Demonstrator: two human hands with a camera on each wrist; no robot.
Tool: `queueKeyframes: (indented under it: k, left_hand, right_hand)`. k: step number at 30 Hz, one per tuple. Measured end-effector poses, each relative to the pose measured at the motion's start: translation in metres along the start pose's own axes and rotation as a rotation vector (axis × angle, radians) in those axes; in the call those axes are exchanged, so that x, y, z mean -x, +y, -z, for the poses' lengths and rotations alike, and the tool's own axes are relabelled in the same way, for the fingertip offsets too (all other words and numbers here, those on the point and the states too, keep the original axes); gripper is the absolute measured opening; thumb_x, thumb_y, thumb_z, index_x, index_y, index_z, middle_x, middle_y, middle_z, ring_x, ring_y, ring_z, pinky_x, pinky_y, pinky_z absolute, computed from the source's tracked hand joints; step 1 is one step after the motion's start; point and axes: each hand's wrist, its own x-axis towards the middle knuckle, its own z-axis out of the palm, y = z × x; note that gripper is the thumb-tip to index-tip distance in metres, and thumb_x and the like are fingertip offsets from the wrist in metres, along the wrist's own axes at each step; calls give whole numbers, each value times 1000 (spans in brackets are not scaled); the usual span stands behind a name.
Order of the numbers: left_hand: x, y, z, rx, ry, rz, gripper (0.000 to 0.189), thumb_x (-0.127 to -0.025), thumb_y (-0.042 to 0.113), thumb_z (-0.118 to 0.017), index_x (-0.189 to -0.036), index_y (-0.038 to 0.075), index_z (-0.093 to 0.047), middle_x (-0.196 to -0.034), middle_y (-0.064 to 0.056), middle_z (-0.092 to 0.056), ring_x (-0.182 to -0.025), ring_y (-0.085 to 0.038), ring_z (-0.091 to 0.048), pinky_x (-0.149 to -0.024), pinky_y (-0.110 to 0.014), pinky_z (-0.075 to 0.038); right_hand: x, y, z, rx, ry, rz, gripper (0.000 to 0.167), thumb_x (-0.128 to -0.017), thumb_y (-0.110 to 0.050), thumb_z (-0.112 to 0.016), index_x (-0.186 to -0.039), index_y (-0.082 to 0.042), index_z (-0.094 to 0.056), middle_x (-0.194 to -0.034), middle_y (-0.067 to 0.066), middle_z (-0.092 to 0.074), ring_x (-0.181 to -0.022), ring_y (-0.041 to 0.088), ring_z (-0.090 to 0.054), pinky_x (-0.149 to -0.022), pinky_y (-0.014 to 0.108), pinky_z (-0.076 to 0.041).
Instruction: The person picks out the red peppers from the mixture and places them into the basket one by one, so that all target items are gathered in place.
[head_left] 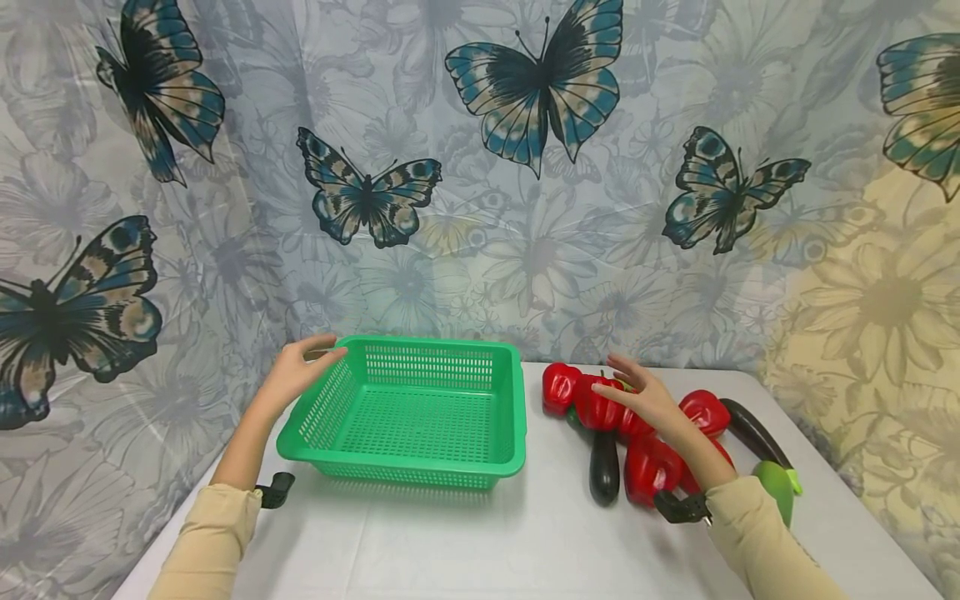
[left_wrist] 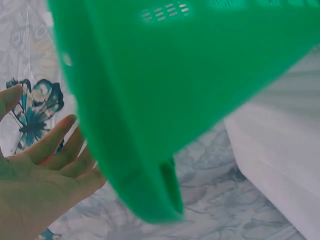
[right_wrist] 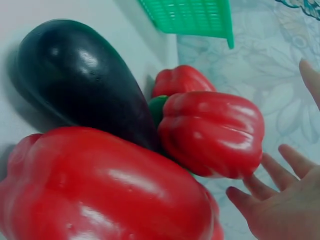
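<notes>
Two hands spread wide over a white table (head_left: 555, 533), one beside a green basket, one over red peppers.
The left hand (head_left: 296, 371) is by the left rim of the basket (head_left: 517, 408), whose long sides run roughly along the table's far edge; contact is unclear. The right hand (head_left: 648, 400) has its fingertips near a red pepper (head_left: 597, 404) toward the far edge, touching or not unclear; beside it a dark eggplant (head_left: 604, 471) points its rounded end at the near edge.
</notes>
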Motion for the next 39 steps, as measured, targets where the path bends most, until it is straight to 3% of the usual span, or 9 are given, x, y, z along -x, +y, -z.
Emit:
queueKeyframes:
  k: [9,21,30,39]
  left_hand:
    - [7,-20,9,151,-7,98,72,-99,50,-50,-149,0,-36,-153,-27,-33,-138,-45,-37,-109,-57,-39]
    - [13,-41,12,189,-27,169,77,-99,52,-47,-150,-3,-31,-154,-29,-30,-137,-45,-39,-107,-53,-42]
    - [15,-55,8,202,-40,311,77,-99,55,-45,-149,-2,-34,-154,-25,-33,-139,-43,-39,-105,-49,-46]
    - [15,-67,5,279,-41,377,72,-99,49,-50,-147,-3,-38,-152,-26,-37,-137,-43,-42,-102,-45,-49]
  right_hand:
    - [2,4,-2,-3,-20,-49,88,-89,-46,-67,-157,-17,-20,-160,18,-26,-145,44,-24,-106,71,-30]
    - [0,8,-6,4,-12,-68,92,-87,-48,-70,-157,-15,-20,-160,17,-26,-145,44,-23,-107,69,-31]
    - [-2,10,-10,38,-16,-107,96,-84,-51,-72,-157,-18,-19,-159,19,-26,-142,45,-27,-103,66,-39]
    - [-2,12,-13,36,-12,-119,96,-83,-48,-74,-157,-17,-20,-156,23,-28,-139,45,-30,-102,65,-41]
